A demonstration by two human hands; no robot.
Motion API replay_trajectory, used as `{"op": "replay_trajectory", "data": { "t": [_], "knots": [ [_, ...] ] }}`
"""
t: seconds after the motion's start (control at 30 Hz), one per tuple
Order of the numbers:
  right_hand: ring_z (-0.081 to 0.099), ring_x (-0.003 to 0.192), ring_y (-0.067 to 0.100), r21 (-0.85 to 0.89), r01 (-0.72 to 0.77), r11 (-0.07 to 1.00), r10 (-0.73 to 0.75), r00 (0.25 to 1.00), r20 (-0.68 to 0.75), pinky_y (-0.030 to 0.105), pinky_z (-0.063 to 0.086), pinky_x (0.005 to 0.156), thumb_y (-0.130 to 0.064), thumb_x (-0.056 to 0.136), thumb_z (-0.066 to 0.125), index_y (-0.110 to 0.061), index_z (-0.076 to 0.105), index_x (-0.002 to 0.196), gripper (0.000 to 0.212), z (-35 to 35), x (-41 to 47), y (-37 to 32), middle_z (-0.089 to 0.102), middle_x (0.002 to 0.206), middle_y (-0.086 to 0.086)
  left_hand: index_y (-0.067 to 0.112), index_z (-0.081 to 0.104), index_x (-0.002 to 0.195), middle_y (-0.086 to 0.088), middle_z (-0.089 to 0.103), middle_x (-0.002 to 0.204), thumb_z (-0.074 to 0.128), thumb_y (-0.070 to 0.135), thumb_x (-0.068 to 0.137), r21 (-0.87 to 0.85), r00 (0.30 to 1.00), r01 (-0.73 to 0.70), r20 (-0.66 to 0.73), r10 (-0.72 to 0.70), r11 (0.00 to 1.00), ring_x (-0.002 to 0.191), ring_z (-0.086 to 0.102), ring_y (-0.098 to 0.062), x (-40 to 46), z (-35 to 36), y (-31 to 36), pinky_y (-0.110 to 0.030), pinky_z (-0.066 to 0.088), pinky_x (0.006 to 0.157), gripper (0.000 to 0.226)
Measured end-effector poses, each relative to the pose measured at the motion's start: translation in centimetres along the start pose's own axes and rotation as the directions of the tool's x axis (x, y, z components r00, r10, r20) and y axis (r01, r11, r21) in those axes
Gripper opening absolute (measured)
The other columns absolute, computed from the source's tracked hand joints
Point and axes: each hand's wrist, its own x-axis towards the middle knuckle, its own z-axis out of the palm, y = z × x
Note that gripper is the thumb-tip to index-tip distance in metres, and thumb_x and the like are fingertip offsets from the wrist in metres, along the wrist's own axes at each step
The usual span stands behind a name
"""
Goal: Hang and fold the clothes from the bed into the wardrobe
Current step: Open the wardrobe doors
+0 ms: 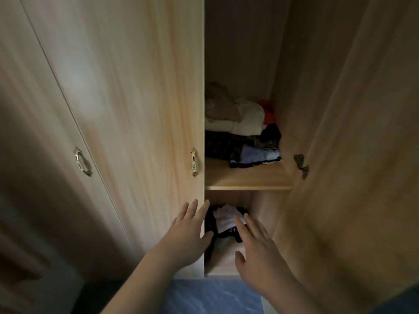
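Clothes [229, 220] you've folded sit in the lower compartment of the wardrobe [136, 87], a small stack with a white piece on top of dark ones, tucked just under the shelf [247, 177]. Your left hand [189, 232] is flat with fingers spread, right at the edge of the closed door, thumb at the dark fabric. Your right hand [256, 243] is spread wide too, fingertips over the near side of the stack; can't tell if they actually touch it. Neither hand grips anything. Up on the shelf there's a messier pile [242, 130]: beige, cream, red, dark patterned and pale blue stuff. Two brass handles [194, 163] show on the closed doors, and blue floor [210, 295] below.
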Motion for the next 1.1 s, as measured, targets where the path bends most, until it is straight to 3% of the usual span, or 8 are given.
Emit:
{"op": "replay_trajectory", "data": {
  "t": [0.2,0.33,0.43,0.5,0.6,0.67,0.87,1.1],
  "knots": [
    [-0.008,0.152,0.016,-0.032,-0.020,0.999,0.019,1.000,-0.024,0.032,0.006,0.122,-0.037,0.099,0.045,-0.032,-0.008,0.157,0.079,0.5,9.9,-2.9,-0.011,0.165,-0.008,0.034,-0.011,0.156,0.003,-0.019,0.164,0.035,0.042,0.103,0.041,0.993,-0.045,-0.103,0.049,0.998,0.149,-0.022,-0.022,8.2,-1.7,-6.5,-0.038,-0.003,0.120,0.071],
    [-0.005,0.152,0.014,-0.020,-0.062,0.998,0.061,0.998,-0.031,0.025,0.004,0.119,-0.037,0.099,0.048,-0.032,-0.005,0.157,0.078,1.5,14.3,-3.6,-0.006,0.166,-0.009,0.030,-0.003,0.157,0.000,-0.013,0.165,0.042,0.037,0.101,-0.010,0.986,-0.109,-0.125,0.107,0.994,0.151,-0.018,-0.023,14.0,-2.1,-9.1,-0.040,0.001,0.122,0.072],
    [-0.006,0.151,0.011,0.009,-0.114,0.993,0.115,0.993,-0.008,0.019,-0.001,0.111,-0.037,0.099,0.048,-0.032,-0.002,0.157,0.077,2.5,15.4,-3.3,-0.006,0.165,-0.012,0.024,0.027,0.151,-0.001,0.027,0.159,0.052,0.022,0.097,-0.291,0.961,-0.190,-0.249,0.117,0.938,0.147,0.021,-0.019,17.4,-2.1,-9.6,-0.029,0.025,0.117,0.060],
    [-0.007,0.151,0.010,0.014,-0.163,0.987,0.162,0.986,0.025,0.018,0.002,0.110,-0.037,0.099,0.048,-0.032,-0.001,0.157,0.076,2.9,15.2,-2.9,-0.006,0.165,-0.013,0.022,0.044,0.134,0.004,0.049,0.134,0.055,0.011,0.091,-0.545,0.947,-0.175,-0.322,-0.011,0.820,0.125,0.048,-0.014,18.4,-1.7,-9.0,-0.024,0.039,0.103,0.046],
    [-0.007,0.152,0.012,0.035,-0.217,0.976,0.214,0.975,0.067,0.026,0.011,0.118,-0.035,0.098,0.050,-0.033,0.000,0.157,0.077,3.2,14.5,-2.3,-0.006,0.165,-0.011,0.023,0.047,0.118,0.005,0.054,0.126,0.051,0.011,0.078,-0.781,0.923,-0.139,-0.325,-0.205,0.609,0.116,0.056,-0.011,18.9,-0.8,-8.3,-0.029,0.049,0.095,0.042],
    [-0.008,0.151,0.013,0.048,-0.230,0.972,0.225,0.971,0.079,0.030,0.013,0.120,-0.033,0.098,0.050,-0.033,0.002,0.157,0.076,3.2,13.8,-2.3,-0.006,0.165,-0.011,0.023,0.046,0.117,0.004,0.054,0.125,0.049,0.012,0.072,-0.809,0.922,-0.122,-0.307,-0.236,0.575,0.117,0.055,-0.014,18.9,-0.8,-7.9,-0.030,0.051,0.092,0.046],
    [-0.003,0.152,0.014,0.051,-0.134,0.990,0.131,0.990,0.058,0.028,0.012,0.120,-0.031,0.098,0.050,-0.030,0.003,0.157,0.076,2.8,10.9,-4.7,0.001,0.165,-0.009,0.010,0.050,0.131,-0.002,0.055,0.119,0.056,-0.001,0.084,-0.740,0.941,-0.058,-0.266,-0.212,0.670,0.110,0.053,-0.017,14.6,-1.8,-6.2,-0.018,0.037,0.089,0.049],
    [0.003,0.152,0.017,0.078,0.017,0.997,-0.026,0.993,0.117,0.041,0.022,0.122,-0.033,0.095,0.055,-0.034,0.001,0.156,0.082,4.7,3.0,-7.7,0.004,0.166,-0.007,0.022,0.041,0.140,0.003,0.053,0.136,0.055,0.009,0.090,-0.678,0.924,0.024,-0.266,-0.275,0.735,0.125,0.047,-0.011,0.8,-0.5,-6.5,-0.016,0.030,0.096,0.054]
  ]
}}
